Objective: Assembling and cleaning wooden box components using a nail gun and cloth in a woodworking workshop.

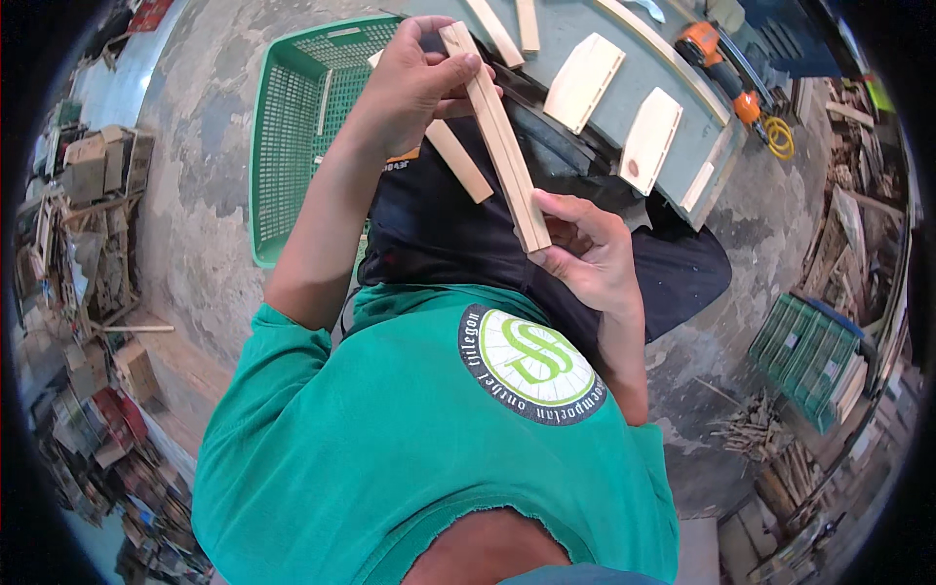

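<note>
Between my two hands I hold a long pale wooden strip (499, 141) with a groove or seam along its length, slanting from upper left to lower right above my lap. My left hand (421, 83) grips its far end, thumb across the top and fingers around the side. At the near end, my right hand (583, 249) pinches it between thumb and fingers. Below the strip, another wooden piece (458, 161) lies over my dark trousers. On the grey worktable (609, 146) ahead lie two shaped wooden panels (585, 82) with a row of small notches along one edge.
A green plastic basket (292, 136) stands on the floor at my left. An orange and black power tool (717, 60) with a yellow coiled hose (777, 138) lies at the table's right. Wood scraps are piled along both sides, with a green crate (807, 356) at right.
</note>
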A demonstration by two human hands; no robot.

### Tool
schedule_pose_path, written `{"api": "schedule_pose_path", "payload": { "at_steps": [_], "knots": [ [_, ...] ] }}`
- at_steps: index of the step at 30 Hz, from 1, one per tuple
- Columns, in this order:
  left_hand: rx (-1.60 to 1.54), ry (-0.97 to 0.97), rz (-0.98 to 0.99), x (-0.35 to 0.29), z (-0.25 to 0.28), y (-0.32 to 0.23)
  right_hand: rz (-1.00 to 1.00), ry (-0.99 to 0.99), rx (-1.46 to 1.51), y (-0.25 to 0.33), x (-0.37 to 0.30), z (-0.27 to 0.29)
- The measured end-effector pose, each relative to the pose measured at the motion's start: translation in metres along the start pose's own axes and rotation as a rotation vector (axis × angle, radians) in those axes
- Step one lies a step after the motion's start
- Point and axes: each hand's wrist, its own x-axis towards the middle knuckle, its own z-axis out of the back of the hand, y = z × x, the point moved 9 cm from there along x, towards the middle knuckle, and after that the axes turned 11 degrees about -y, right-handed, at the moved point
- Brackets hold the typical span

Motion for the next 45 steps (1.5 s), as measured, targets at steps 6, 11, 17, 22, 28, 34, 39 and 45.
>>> {"api": "schedule_pose_path", "payload": {
  "at_steps": [6, 11, 17, 22, 28, 34, 39, 45],
  "knots": [
    [0.147, -0.140, -0.016, 0.000, 0.026, 0.001, -0.012, 0.040, 0.049, -0.008, 0.016, -0.015],
    [0.231, -0.292, -0.029, -0.006, 0.030, -0.031, -0.127, -0.085, 0.163, -0.027, 0.031, -0.013],
    [0.545, -0.411, -0.215, -0.006, 0.043, -0.050, -0.262, -0.105, 0.190, -0.034, 0.038, -0.028],
    [0.724, -0.454, -0.281, -0.006, 0.048, -0.054, -0.255, -0.094, 0.153, -0.037, 0.039, -0.038],
    [-0.170, -0.209, -0.099, 0.004, 0.073, -0.027, -0.227, -0.187, 0.114, -0.033, 0.037, -0.033],
    [-0.324, -0.253, -0.073, 0.005, 0.081, -0.035, -0.298, -0.319, 0.443, -0.046, 0.033, -0.016],
    [-0.366, -0.082, -0.204, 0.010, 0.056, -0.037, -0.291, -0.311, 0.517, -0.030, 0.034, -0.027],
    [-0.513, -0.104, -0.198, 0.009, 0.021, -0.040, -0.118, -0.543, 0.213, -0.012, 0.029, 0.009]
  ]
}}
